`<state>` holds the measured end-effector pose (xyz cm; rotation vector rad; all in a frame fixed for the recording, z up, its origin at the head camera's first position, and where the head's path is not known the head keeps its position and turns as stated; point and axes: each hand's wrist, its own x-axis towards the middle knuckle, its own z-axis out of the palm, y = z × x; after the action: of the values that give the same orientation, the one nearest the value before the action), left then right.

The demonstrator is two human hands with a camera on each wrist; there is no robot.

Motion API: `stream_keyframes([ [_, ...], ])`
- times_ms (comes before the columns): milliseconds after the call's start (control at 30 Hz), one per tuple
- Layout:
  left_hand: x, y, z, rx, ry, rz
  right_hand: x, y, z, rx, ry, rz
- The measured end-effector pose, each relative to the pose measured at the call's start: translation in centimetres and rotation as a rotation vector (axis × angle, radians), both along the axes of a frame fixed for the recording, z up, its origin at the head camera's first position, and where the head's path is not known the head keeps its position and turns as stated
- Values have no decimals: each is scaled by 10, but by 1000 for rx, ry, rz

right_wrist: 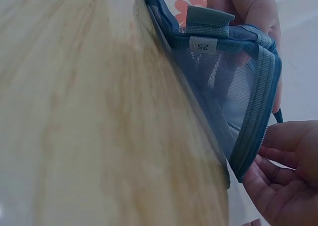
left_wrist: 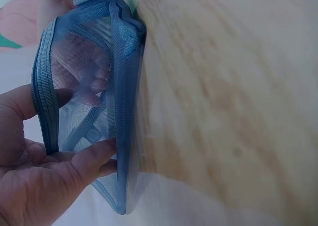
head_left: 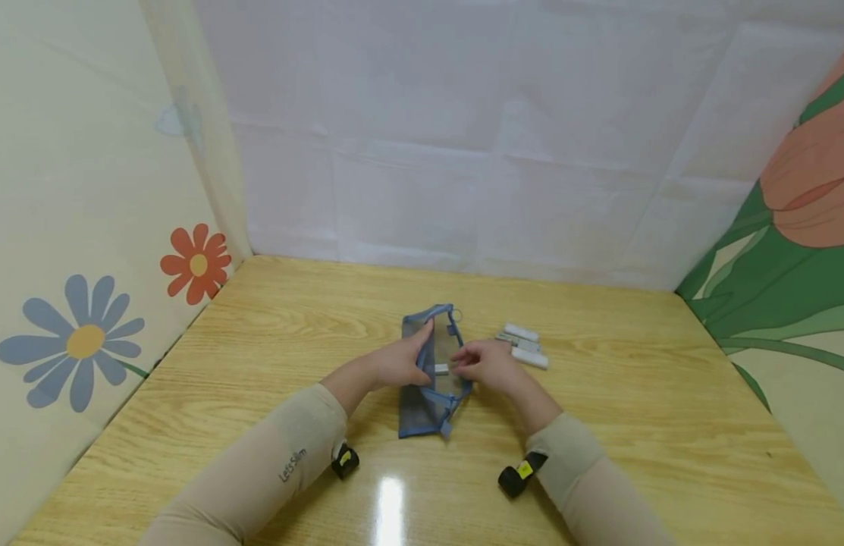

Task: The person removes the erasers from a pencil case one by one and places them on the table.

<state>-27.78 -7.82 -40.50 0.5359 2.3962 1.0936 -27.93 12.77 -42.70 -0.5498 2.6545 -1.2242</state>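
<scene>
A blue mesh zipper pouch [head_left: 416,415] lies on the table with its zipped side spread apart. My left hand [head_left: 397,362] grips its left rim, thumb and fingers apart along the edge; in the left wrist view the thumb tip shows through the mesh. Inside the pouch is a small white block [head_left: 441,369]. My right hand [head_left: 493,365] reaches over the opposite rim with bent fingers, their tips at the opening. In the right wrist view these fingertips are hidden behind the zipper edge [right_wrist: 258,114], so I cannot tell whether they hold anything.
Just beyond my right hand lie several small white and grey items [head_left: 527,345] side by side. The wooden table [head_left: 312,311] meets a white cloth backdrop [head_left: 422,205], with flower-printed cloths at the left and right.
</scene>
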Motion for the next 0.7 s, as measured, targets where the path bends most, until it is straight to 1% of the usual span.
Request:
stream_keyframes([
  [167, 0, 0, -1, 14, -3, 3, -1, -2, -1, 29, 10, 20],
  [300, 0, 1, -1, 19, 3, 5, -1, -5, -1, 72, 9, 10],
  [400, 0, 1, -1, 21, 4, 8, -1, -8, -2, 92, 27, 2],
  [700, -1, 1, -4, 19, 23, -3, -3, -13, -5, 92, 75, 15],
])
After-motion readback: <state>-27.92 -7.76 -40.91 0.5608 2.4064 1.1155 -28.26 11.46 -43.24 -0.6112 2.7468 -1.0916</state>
